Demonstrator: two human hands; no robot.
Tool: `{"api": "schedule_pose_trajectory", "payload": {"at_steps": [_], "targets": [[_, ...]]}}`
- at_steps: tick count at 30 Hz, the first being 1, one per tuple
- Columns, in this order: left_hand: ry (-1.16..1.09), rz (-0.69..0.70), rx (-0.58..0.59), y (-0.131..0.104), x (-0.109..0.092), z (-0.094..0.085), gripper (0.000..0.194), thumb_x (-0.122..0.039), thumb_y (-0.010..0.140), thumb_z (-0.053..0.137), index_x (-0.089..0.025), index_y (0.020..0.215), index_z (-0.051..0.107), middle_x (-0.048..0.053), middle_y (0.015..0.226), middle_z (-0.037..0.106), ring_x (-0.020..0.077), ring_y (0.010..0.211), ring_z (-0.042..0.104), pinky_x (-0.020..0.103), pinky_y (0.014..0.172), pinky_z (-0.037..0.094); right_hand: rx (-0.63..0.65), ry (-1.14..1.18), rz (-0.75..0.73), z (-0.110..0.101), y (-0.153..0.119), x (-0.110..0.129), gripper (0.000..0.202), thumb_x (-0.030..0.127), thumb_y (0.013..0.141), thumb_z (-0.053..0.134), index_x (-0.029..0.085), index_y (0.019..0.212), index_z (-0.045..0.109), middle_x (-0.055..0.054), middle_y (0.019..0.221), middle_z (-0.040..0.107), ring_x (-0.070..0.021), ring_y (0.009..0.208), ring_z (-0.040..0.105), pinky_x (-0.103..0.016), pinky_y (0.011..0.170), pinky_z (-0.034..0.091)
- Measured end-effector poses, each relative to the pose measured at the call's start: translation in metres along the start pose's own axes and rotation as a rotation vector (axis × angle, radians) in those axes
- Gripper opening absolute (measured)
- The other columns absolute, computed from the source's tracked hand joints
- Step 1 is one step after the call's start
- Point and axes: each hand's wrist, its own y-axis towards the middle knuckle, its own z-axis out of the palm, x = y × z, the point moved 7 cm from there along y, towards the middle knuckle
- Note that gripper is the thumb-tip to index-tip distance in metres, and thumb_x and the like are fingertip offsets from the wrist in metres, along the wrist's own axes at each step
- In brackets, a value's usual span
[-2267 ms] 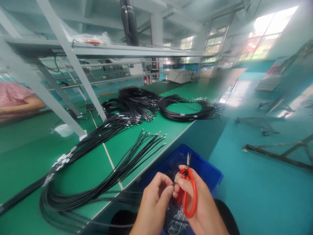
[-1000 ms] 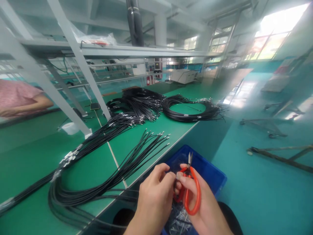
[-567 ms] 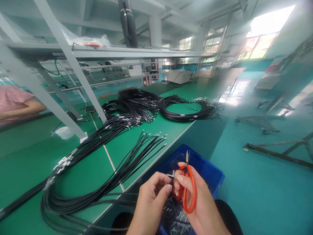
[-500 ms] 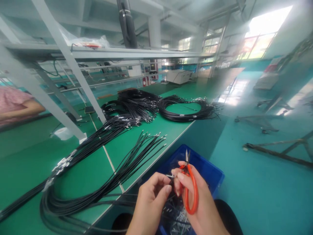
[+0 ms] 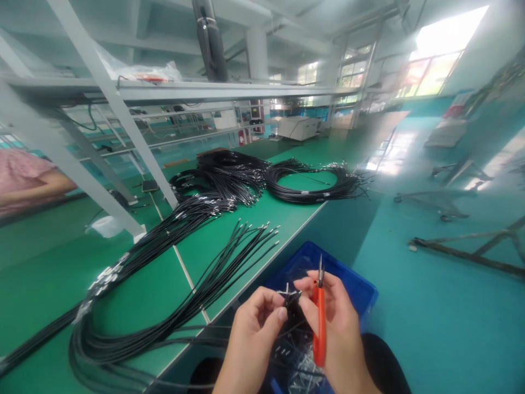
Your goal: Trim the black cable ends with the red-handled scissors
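Observation:
My left hand (image 5: 256, 325) is closed in a pinch on a dark cable end (image 5: 290, 298) with small silvery pieces at its tip. Close by on the right, my right hand (image 5: 338, 328) holds orange-handled scissors (image 5: 320, 317) against its palm, their narrow blades pointing up. Its thumb and forefinger reach toward the same cable end; whether they touch it is hard to make out. Under both hands stands a blue bin (image 5: 363, 298) with small clear and silvery bits in it. Black cables (image 5: 197, 303) with silver tips curve over the table edge toward my left hand.
On the green table (image 5: 135, 306) lie a coiled cable bundle (image 5: 301, 194) and a heap of black cables (image 5: 229, 169). A white shelf frame (image 5: 118, 115) rises at the left, with a person's arm (image 5: 45, 186) beyond it. A wheeled metal stand (image 5: 471, 251) is on the right.
The scissors have turned in my right hand, handles now closer together and blades a little further right. My right fingers have drawn slightly away from the left ones; the cable end shows more.

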Motion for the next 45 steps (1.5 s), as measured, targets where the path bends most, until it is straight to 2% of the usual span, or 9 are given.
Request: {"api": "schedule_pose_trajectory", "payload": {"at_steps": [8, 13, 16, 19, 22, 26, 30, 34, 45], "targets": [[0.022, 0.009, 0.01, -0.004, -0.004, 0.004, 0.008, -0.022, 0.076, 0.063, -0.015, 0.074, 0.061, 0.0, 0.067, 0.06, 0.0121, 0.06, 0.053, 0.02, 0.056, 0.042, -0.012, -0.476, -0.397, 0.007, -0.005, 0.027, 0.035, 0.003, 0.071, 0.061, 0.027, 0.097, 0.058, -0.002, 0.089, 0.068, -0.019, 0.078, 0.064, -0.03, 0.069, 0.051], [0.017, 0.033, 0.013, -0.004, -0.005, 0.007, 0.009, -0.02, 0.076, 0.061, -0.014, 0.079, 0.068, 0.004, 0.074, 0.066, 0.017, 0.069, 0.059, 0.024, 0.064, 0.046, 0.012, -0.555, -0.712, 0.015, -0.014, 0.042, 0.048, -0.003, 0.069, 0.061, 0.029, 0.104, 0.059, -0.001, 0.082, 0.068, -0.0201, 0.075, 0.062, -0.033, 0.069, 0.05], [-0.071, 0.014, -0.011, -0.004, -0.003, 0.006, 0.01, -0.022, 0.076, 0.063, -0.014, 0.077, 0.069, 0.003, 0.071, 0.065, 0.0133, 0.062, 0.055, 0.021, 0.056, 0.043, 0.003, -0.545, -0.73, 0.016, -0.016, 0.041, 0.048, -0.003, 0.068, 0.062, 0.029, 0.104, 0.059, -0.001, 0.079, 0.068, -0.0201, 0.073, 0.062, -0.032, 0.067, 0.05], [-0.111, -0.01, -0.06, -0.002, -0.001, -0.002, 0.012, -0.025, 0.075, 0.065, -0.013, 0.077, 0.068, 0.001, 0.066, 0.063, 0.0079, 0.051, 0.046, 0.017, 0.048, 0.036, -0.051, -0.508, -0.597, 0.01, -0.017, 0.035, 0.038, 0.002, 0.069, 0.062, 0.029, 0.096, 0.063, -0.002, 0.077, 0.068, -0.0194, 0.069, 0.061, -0.032, 0.066, 0.049], [-0.088, -0.007, -0.124, 0.001, -0.001, -0.011, 0.013, -0.024, 0.074, 0.066, -0.013, 0.079, 0.069, 0.0, 0.064, 0.061, 0.007, 0.048, 0.043, 0.018, 0.048, 0.036, -0.074, -0.385, -0.317, 0.0, -0.02, 0.021, 0.027, 0.011, 0.068, 0.065, 0.026, 0.09, 0.065, -0.004, 0.08, 0.068, -0.02, 0.067, 0.06, -0.032, 0.065, 0.049], [-0.064, 0.023, -0.171, 0.004, -0.001, -0.017, 0.012, -0.024, 0.074, 0.065, -0.015, 0.081, 0.07, 0.0, 0.066, 0.062, 0.0091, 0.052, 0.047, 0.021, 0.052, 0.04, 0.157, -0.055, 0.206, 0.007, -0.03, -0.008, 0.029, 0.026, 0.063, 0.072, 0.019, 0.09, 0.066, -0.004, 0.069, 0.066, -0.0136, 0.048, 0.054, -0.024, 0.042, 0.039], [-0.011, 0.049, -0.204, 0.003, -0.001, -0.018, 0.013, -0.025, 0.076, 0.064, -0.016, 0.083, 0.071, 0.001, 0.068, 0.062, 0.0107, 0.055, 0.049, 0.022, 0.055, 0.042, 0.304, 0.11, 0.484, 0.02, -0.037, -0.016, 0.031, 0.032, 0.06, 0.075, 0.013, 0.082, 0.064, 0.0, 0.053, 0.061, -0.0028, 0.032, 0.034, -0.018, 0.033, 0.02], [0.037, 0.075, -0.158, 0.001, -0.004, -0.013, 0.011, -0.023, 0.077, 0.063, -0.017, 0.081, 0.071, 0.0, 0.066, 0.059, 0.0115, 0.058, 0.05, 0.022, 0.057, 0.042, 0.313, 0.161, 0.591, 0.026, -0.034, -0.013, 0.036, 0.038, 0.061, 0.074, 0.012, 0.082, 0.06, -0.002, 0.055, 0.063, -0.0011, 0.028, 0.035, -0.016, 0.032, 0.018], [0.034, 0.046, -0.115, 0.004, 0.001, -0.006, 0.008, -0.021, 0.076, 0.064, -0.017, 0.077, 0.071, 0.0, 0.066, 0.058, 0.011, 0.057, 0.049, 0.02, 0.056, 0.042, 0.302, 0.151, 0.546, 0.024, -0.029, -0.015, 0.029, 0.034, 0.064, 0.072, 0.014, 0.081, 0.06, -0.002, 0.057, 0.064, -0.004, 0.028, 0.04, -0.016, 0.029, 0.02]]}}
